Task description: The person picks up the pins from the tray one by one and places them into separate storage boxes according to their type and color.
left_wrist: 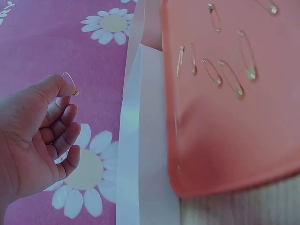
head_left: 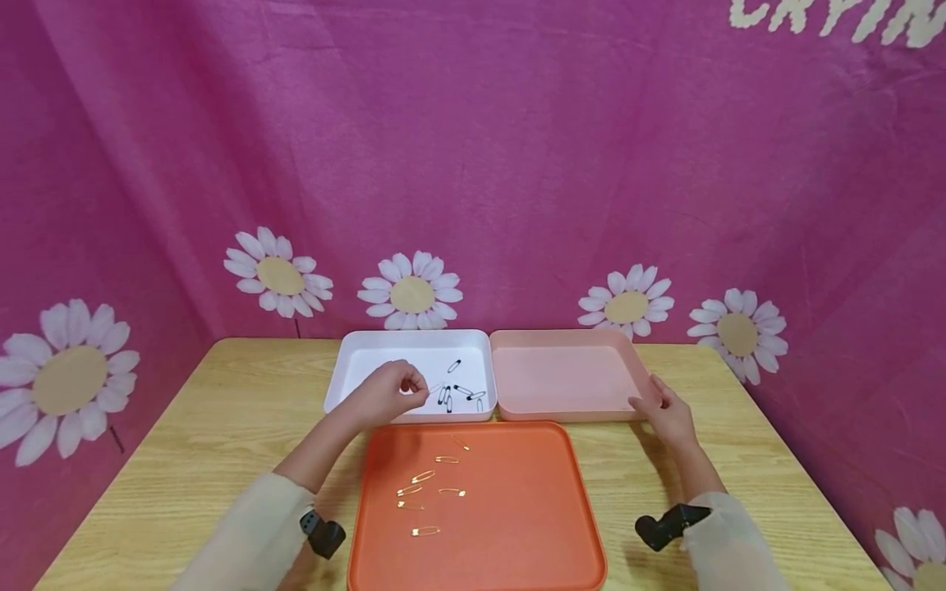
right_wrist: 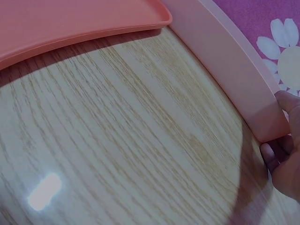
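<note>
My left hand (head_left: pixel 390 391) is over the white tray (head_left: pixel 362 338), pinching a gold safety pin (left_wrist: pixel 70 80) between thumb and forefinger; the other fingers curl loosely. Several black safety pins (head_left: pixel 448 400) lie in that tray, mostly towards its front right. Below it, the orange tray (head_left: pixel 528 509) bears several gold safety pins (head_left: pixel 425 531) scattered over its left half. At the front right corner of the pink tray (head_left: pixel 569 335), my right hand (head_left: pixel 671 419) grips the wall, thumb at the rim and fingers (right_wrist: pixel 268 157) by the bottom edge.
The trays stand on a wooden table (head_left: pixel 177 460), white and pink side by side at the back, orange in front. A magenta cloth with daisies (head_left: pixel 473 164) hangs behind the table. Both sleeves carry a black wrist camera (head_left: pixel 323 535).
</note>
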A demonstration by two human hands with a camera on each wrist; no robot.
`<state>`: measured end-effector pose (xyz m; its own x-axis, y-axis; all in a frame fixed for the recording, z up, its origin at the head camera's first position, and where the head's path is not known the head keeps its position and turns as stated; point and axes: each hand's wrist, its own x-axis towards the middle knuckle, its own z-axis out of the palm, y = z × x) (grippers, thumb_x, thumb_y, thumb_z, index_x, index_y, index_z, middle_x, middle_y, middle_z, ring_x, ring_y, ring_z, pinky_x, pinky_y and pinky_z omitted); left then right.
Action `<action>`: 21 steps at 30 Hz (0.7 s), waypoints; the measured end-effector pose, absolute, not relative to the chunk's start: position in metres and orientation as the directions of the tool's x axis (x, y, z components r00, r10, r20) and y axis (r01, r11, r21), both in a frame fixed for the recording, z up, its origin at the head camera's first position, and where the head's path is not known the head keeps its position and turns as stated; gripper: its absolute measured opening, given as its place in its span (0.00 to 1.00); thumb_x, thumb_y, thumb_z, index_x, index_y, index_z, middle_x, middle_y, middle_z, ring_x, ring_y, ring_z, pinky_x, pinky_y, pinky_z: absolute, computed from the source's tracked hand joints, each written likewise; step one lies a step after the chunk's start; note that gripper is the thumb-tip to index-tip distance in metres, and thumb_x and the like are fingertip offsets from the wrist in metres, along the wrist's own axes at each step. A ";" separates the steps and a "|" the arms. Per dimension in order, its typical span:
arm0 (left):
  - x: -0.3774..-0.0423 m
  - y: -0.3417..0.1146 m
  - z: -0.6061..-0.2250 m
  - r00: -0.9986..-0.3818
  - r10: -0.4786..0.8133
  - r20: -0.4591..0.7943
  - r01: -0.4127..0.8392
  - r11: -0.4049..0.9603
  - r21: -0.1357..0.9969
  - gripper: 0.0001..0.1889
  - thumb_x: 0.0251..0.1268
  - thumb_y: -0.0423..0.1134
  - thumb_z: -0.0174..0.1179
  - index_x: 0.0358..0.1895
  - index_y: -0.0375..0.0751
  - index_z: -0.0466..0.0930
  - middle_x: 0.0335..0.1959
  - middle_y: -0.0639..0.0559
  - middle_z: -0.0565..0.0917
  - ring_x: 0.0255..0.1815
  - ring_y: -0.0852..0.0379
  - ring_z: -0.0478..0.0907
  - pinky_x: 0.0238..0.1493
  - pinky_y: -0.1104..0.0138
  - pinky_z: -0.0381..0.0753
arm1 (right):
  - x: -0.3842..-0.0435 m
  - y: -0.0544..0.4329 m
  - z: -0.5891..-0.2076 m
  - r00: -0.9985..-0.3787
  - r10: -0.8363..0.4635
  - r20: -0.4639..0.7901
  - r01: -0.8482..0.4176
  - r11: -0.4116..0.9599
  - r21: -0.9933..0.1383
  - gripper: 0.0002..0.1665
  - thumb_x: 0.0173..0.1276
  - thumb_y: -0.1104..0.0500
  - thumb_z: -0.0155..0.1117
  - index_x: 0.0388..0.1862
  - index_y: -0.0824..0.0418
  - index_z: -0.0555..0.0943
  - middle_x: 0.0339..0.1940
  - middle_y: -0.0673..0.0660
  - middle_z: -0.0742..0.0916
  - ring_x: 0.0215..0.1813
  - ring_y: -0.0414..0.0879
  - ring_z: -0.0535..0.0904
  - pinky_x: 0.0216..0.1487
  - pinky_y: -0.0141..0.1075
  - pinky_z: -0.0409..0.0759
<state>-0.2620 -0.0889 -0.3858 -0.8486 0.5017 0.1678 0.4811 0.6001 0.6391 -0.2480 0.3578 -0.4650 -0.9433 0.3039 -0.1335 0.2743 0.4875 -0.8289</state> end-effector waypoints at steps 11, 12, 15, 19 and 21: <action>-0.276 -0.062 -0.375 -0.860 0.486 0.157 0.463 0.612 0.641 0.05 0.58 0.35 0.58 0.28 0.40 0.81 0.28 0.51 0.77 0.32 0.59 0.69 0.38 0.68 0.70 | -0.249 0.358 -0.466 -0.940 0.311 -0.139 0.275 0.450 -0.850 0.43 0.67 0.54 0.56 0.75 0.60 0.47 0.74 0.69 0.53 0.74 0.63 0.51 0.72 0.50 0.52; -0.278 -0.060 -0.374 -0.859 0.486 0.160 0.465 0.613 0.638 0.05 0.57 0.35 0.59 0.29 0.39 0.81 0.28 0.50 0.77 0.32 0.58 0.69 0.38 0.68 0.70 | -0.249 0.358 -0.466 -0.941 0.309 -0.140 0.275 0.451 -0.849 0.43 0.67 0.54 0.56 0.75 0.60 0.47 0.74 0.69 0.52 0.74 0.63 0.50 0.72 0.50 0.52; -0.285 -0.055 -0.373 -0.864 0.476 0.161 0.459 0.616 0.640 0.05 0.57 0.35 0.58 0.29 0.39 0.82 0.28 0.50 0.77 0.32 0.58 0.69 0.37 0.69 0.70 | -0.250 0.358 -0.466 -0.940 0.306 -0.155 0.286 0.452 -0.845 0.44 0.68 0.52 0.55 0.75 0.59 0.45 0.74 0.70 0.51 0.75 0.64 0.49 0.72 0.51 0.51; -0.292 -0.050 -0.372 -0.870 0.467 0.158 0.447 0.611 0.654 0.05 0.57 0.35 0.57 0.29 0.39 0.81 0.28 0.51 0.78 0.32 0.58 0.70 0.37 0.68 0.70 | -0.249 0.357 -0.464 -0.939 0.303 -0.161 0.289 0.445 -0.847 0.45 0.68 0.51 0.54 0.75 0.59 0.44 0.74 0.70 0.50 0.75 0.64 0.47 0.72 0.52 0.50; -0.296 -0.046 -0.372 -0.870 0.466 0.160 0.447 0.611 0.653 0.05 0.57 0.35 0.57 0.29 0.39 0.81 0.28 0.51 0.78 0.32 0.58 0.70 0.38 0.68 0.70 | -0.248 0.357 -0.464 -0.940 0.304 -0.158 0.286 0.443 -0.850 0.45 0.68 0.51 0.55 0.75 0.59 0.44 0.74 0.70 0.51 0.75 0.64 0.48 0.72 0.52 0.50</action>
